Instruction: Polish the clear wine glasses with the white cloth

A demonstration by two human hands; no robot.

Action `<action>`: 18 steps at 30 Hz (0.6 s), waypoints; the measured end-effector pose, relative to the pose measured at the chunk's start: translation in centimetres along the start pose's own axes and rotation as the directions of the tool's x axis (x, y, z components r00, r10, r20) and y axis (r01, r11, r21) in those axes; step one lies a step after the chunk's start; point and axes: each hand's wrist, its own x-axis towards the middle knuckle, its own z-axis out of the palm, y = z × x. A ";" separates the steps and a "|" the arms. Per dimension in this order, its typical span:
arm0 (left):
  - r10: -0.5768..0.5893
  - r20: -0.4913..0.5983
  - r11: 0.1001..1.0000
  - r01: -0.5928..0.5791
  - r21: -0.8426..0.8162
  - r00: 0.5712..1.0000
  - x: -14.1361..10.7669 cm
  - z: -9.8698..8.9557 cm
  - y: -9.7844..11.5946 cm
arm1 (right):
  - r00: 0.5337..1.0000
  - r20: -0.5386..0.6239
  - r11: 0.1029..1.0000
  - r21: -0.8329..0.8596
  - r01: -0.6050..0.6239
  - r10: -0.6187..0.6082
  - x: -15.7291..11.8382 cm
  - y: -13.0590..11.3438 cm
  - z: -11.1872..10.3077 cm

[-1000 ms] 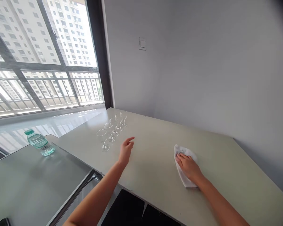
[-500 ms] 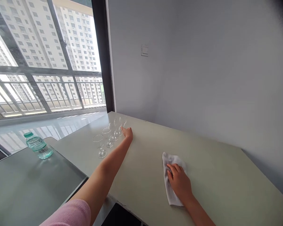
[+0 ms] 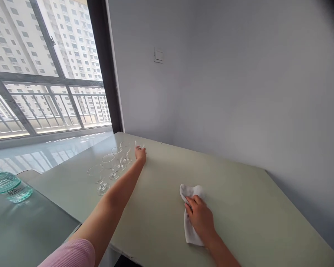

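At the far part of the pale table, my left hand is closed around a clear stemmed glass; only its upper part shows above my fingers. Just left of that hand, several more stemmed glasses stand upright in a slanting row, the nearest glass beside my forearm. On the right, my right hand presses down on a white cloth, its fingers curled over the folded fabric. The palm hides part of the cloth.
The pale table ends at a grey wall behind. To the left, a lower greyish tabletop carries a water bottle with a green cap. Beyond stand a large window and a balcony railing.
My left hand now holds one glass apart from the row, slightly to its right. The right hand and the cloth have shifted only slightly. The view has turned a little to the right.
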 end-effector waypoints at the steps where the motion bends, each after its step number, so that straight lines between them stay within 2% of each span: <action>1: -0.012 0.032 1.000 0.013 -0.006 0.999 -0.7 0.4 0.0 | 1.000 -0.002 0.999 0.050 -0.011 0.011 0.1 0.0 -0.2; 3: -0.005 0.120 1.000 0.008 -0.024 0.993 -2.8 1.2 -0.1 | 0.997 -0.044 0.973 0.224 -0.059 0.071 0.4 0.2 -0.8; 5: 0.037 0.227 0.998 -0.027 -0.049 0.973 -5.8 1.9 0.0 | 0.972 -0.085 0.862 0.484 -0.152 0.219 0.8 0.6 -1.5; 6: 0.061 0.282 0.997 -0.045 -0.063 0.958 -7.4 2.2 0.1 | 0.945 -0.080 0.753 0.628 -0.198 0.316 1.1 1.0 -1.9; 8: 0.099 0.390 0.994 -0.069 -0.088 0.916 -10.9 2.4 0.3 | 0.873 -0.008 0.455 0.856 -0.246 0.488 1.5 1.8 -2.6; 10: 0.153 0.483 0.988 -0.134 -0.072 0.862 -14.1 2.4 0.4 | 0.813 0.073 0.176 0.961 -0.212 0.578 1.7 2.7 -3.4; 12: 0.234 0.531 0.961 -0.275 -0.002 0.814 -16.7 2.2 0.4 | 0.792 0.116 0.002 0.989 -0.147 0.599 1.6 3.3 -4.0; 14: 0.307 0.548 0.905 -0.416 0.084 0.778 -18.6 2.1 0.2 | 0.794 0.117 -0.092 0.993 -0.077 0.597 1.4 3.7 -4.5; 18: 0.376 0.545 0.822 -0.542 0.177 0.749 -20.0 1.9 -0.7 | 0.772 0.083 -0.175 0.984 0.037 0.630 1.1 3.3 -5.4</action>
